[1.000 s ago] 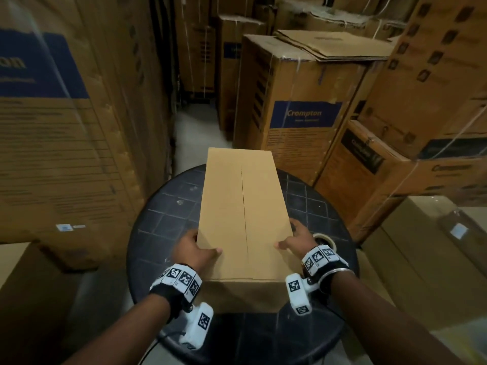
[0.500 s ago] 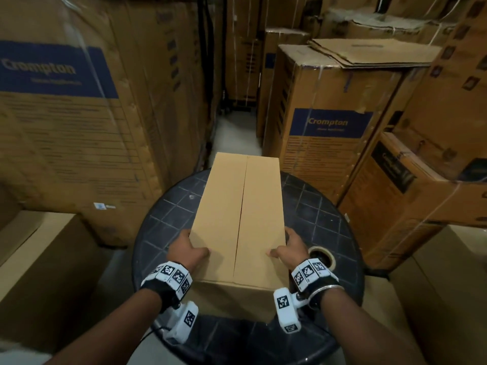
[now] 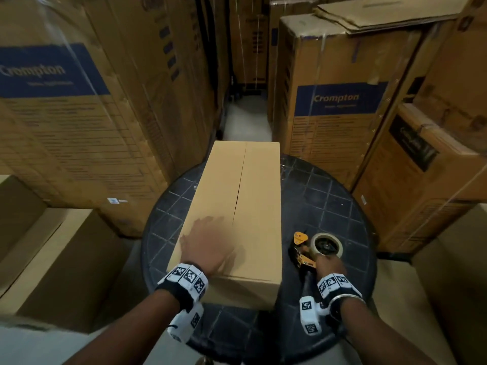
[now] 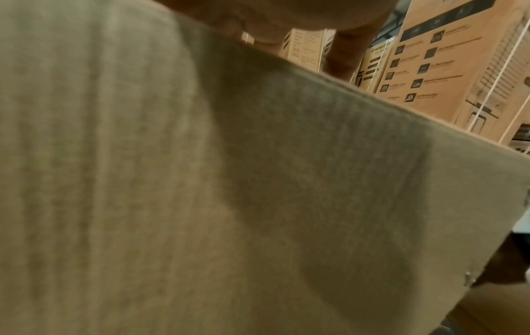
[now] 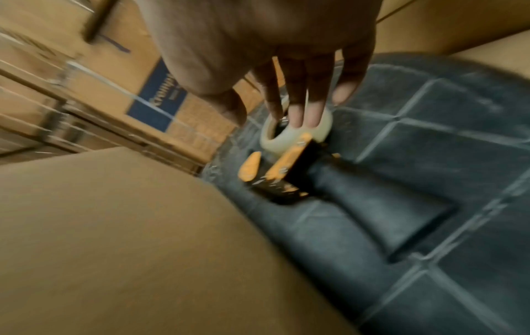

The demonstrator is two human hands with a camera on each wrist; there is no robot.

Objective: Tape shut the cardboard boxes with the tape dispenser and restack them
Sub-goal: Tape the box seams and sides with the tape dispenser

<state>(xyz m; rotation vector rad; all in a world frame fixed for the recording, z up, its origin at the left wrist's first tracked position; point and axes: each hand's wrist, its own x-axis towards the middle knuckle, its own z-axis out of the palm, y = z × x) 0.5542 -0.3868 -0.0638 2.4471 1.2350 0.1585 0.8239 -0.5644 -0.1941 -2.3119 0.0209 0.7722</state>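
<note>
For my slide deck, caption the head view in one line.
Left hand flat on untaped box; right hand reaching tape dispenser.

Untaped plain box [image 3: 237,206], orange-black tape dispenser [image 3: 313,248] beside.

The head camera is looking steeply down from above onto the round tabletop [image 3: 334,196]. The left wrist camera is sitting close against the cardboard box [image 4: 229,204]. The right wrist camera is facing along the fingers [image 5: 312,108], sharing the tape dispenser [image 5: 286,158] with the head view.

Matt plain cardboard box [image 3: 237,206] — dark tiled tabletop [image 3: 329,196], slight sheen — orange plastic tape dispenser [image 3: 303,248].
</note>
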